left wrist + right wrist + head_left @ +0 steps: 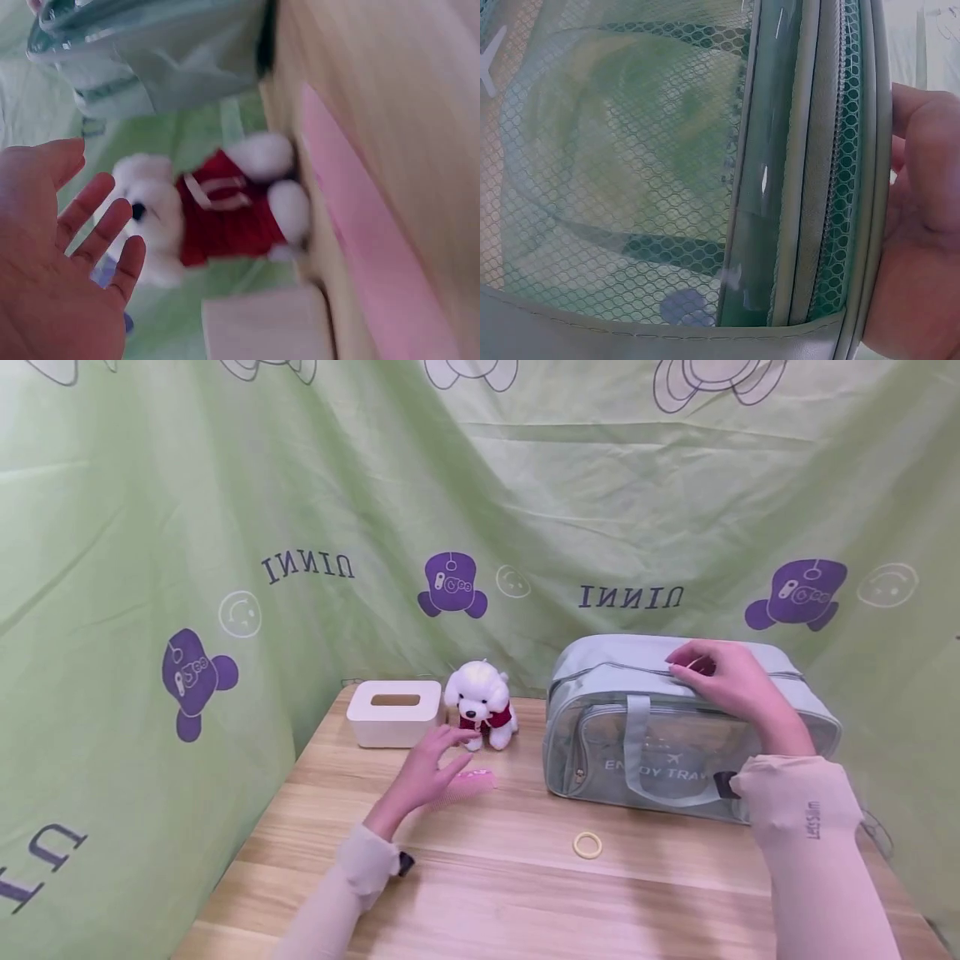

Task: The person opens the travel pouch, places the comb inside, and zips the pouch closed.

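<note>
My left hand (426,770) reaches over the table with fingers spread and nothing in them. Just beyond it, partly covered by it, lies a pink comb (474,783). A white plush dog (477,693) in a red top sits upright close ahead of the fingertips; the left wrist view shows the open palm in front of its head. My right hand (738,685) is on top of a grey-green travel bag (600,752) with clear panels, its thumb and fingers curled at the zipper edge. In the right wrist view the bag's mesh and top rim (877,187) partly hide those fingers.
A white tissue box (396,718) stands left of the dog at the table's back edge. A pale yellow ring (587,845) lies on the wooden table (510,902) in front of the bag. Green printed curtain (375,485) hangs behind and at the sides.
</note>
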A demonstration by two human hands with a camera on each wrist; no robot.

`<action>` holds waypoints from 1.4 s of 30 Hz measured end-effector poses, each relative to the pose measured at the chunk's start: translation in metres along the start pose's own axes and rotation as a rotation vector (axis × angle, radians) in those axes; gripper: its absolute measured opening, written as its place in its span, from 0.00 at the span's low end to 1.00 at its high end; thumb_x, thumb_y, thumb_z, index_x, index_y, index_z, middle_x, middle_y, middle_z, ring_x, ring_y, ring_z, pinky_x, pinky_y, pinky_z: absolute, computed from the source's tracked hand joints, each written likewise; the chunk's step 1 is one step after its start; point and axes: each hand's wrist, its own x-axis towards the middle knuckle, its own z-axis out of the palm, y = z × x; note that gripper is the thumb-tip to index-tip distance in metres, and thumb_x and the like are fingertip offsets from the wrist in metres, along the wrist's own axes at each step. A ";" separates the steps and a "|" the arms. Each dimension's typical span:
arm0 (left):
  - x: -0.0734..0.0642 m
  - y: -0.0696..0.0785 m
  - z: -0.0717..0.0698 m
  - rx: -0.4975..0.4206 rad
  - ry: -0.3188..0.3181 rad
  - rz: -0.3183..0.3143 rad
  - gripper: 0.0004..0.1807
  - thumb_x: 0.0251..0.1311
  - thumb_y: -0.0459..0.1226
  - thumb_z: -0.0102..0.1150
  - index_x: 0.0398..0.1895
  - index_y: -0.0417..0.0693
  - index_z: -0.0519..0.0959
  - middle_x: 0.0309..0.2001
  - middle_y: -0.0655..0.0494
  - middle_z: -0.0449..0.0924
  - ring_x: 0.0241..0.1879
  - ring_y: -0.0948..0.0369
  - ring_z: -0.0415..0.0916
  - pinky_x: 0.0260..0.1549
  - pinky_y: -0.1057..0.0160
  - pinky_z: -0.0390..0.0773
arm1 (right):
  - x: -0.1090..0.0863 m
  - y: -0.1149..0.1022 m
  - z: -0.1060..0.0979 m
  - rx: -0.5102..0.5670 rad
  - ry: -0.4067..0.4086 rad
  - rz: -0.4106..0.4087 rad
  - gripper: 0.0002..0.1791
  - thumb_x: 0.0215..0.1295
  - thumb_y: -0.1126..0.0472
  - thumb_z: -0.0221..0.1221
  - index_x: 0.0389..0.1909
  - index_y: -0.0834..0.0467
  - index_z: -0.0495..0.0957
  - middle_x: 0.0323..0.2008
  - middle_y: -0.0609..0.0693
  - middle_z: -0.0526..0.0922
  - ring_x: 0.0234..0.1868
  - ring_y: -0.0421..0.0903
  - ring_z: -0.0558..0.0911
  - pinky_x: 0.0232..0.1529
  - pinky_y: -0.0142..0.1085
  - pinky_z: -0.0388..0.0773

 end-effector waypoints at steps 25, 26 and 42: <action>-0.068 -0.066 -0.025 -0.088 -0.282 -0.360 0.37 0.57 0.45 0.77 0.70 0.60 0.73 0.58 0.54 0.79 0.52 0.56 0.78 0.41 0.55 0.84 | 0.002 -0.002 0.001 -0.052 -0.267 0.055 0.24 0.76 0.53 0.59 0.63 0.67 0.79 0.62 0.68 0.80 0.65 0.70 0.77 0.66 0.64 0.69; -0.068 -0.067 -0.024 -0.082 -0.294 -0.356 0.38 0.56 0.46 0.78 0.71 0.59 0.73 0.58 0.54 0.80 0.51 0.56 0.78 0.41 0.55 0.84 | 0.002 -0.002 0.001 -0.051 -0.276 0.058 0.25 0.76 0.53 0.59 0.64 0.67 0.78 0.64 0.69 0.78 0.66 0.71 0.74 0.67 0.65 0.67; -0.067 -0.067 -0.016 -0.014 -0.345 -0.318 0.41 0.53 0.41 0.80 0.72 0.54 0.72 0.54 0.57 0.81 0.56 0.56 0.75 0.61 0.47 0.75 | -0.002 -0.001 0.000 -0.075 -0.311 0.075 0.37 0.73 0.48 0.62 0.72 0.67 0.67 0.76 0.72 0.59 0.75 0.74 0.57 0.72 0.68 0.54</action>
